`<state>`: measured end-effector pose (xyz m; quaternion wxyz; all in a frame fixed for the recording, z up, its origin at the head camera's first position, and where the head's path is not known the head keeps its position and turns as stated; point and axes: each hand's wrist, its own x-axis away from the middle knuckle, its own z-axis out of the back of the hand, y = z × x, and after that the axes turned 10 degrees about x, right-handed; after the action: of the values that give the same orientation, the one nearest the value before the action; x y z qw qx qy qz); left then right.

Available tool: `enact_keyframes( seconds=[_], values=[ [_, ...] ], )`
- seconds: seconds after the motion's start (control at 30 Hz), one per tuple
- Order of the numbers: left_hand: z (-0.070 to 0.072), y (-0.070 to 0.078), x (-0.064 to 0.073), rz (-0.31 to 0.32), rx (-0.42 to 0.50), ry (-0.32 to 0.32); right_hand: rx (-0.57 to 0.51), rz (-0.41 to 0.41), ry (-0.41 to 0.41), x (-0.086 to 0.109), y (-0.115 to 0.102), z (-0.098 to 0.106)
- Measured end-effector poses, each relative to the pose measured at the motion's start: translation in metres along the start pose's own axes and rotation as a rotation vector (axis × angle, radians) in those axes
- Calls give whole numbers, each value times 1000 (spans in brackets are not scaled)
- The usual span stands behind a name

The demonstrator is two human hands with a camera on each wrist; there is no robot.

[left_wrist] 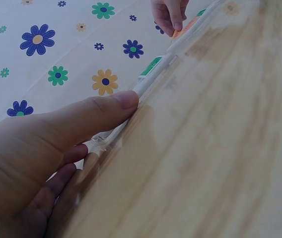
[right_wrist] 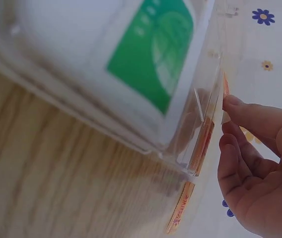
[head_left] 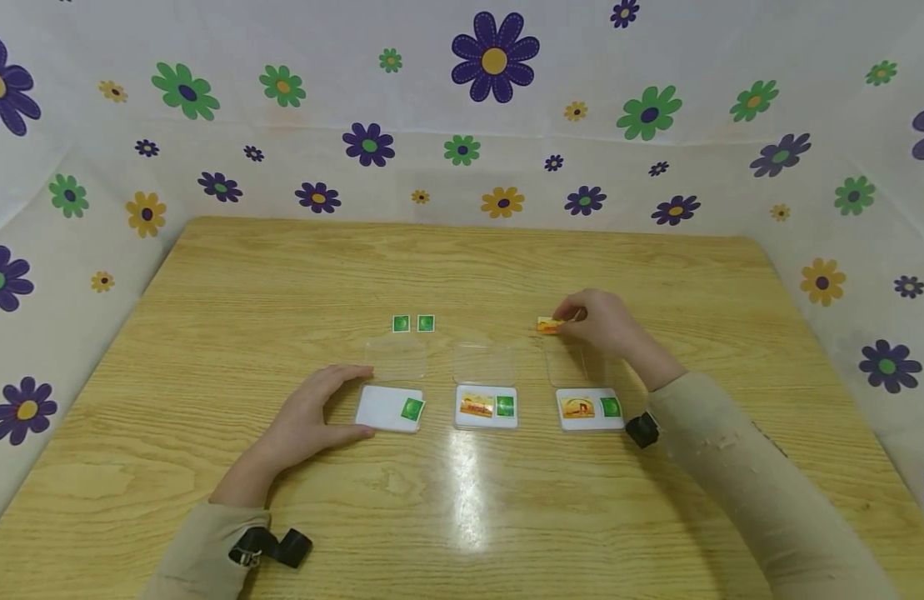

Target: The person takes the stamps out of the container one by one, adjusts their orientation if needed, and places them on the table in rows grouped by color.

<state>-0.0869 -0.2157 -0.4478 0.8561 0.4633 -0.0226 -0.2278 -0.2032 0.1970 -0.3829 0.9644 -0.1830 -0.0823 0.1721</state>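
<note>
My left hand (head_left: 307,417) grips the left end of a clear plastic case (head_left: 389,408), its thumb at the near edge and its fingers by the raised lid. A white card with one green stamp (head_left: 412,408) lies in that case. My right hand (head_left: 600,321) pinches a small orange stamp (right_wrist: 225,87) behind the right case (head_left: 591,422). Other orange stamps (right_wrist: 180,210) show low on the table in the right wrist view. The middle case (head_left: 486,422) and the right one each contain an orange stamp and a green stamp.
Two loose green stamps (head_left: 401,323) lie side by side behind the left case. All three clear lids (head_left: 484,364) are folded back onto the wooden table (head_left: 357,517). A flower-printed white cloth (head_left: 424,75) surrounds the table's back and sides.
</note>
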Motion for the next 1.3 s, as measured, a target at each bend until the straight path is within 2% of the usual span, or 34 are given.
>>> enact_keyframes(
  seconds=[0.47, 0.73, 1.3],
  values=[
    [0, 3, 0, 16, 16, -1, 39, -14, -35, -4, 1, -3],
    [1, 3, 0, 20, 25, -2, 26, -30, -58, -5, 1, -4],
    [1, 1, 1, 15, 24, -5, 13, -26, -41, -3, -1, -3]
  ],
)
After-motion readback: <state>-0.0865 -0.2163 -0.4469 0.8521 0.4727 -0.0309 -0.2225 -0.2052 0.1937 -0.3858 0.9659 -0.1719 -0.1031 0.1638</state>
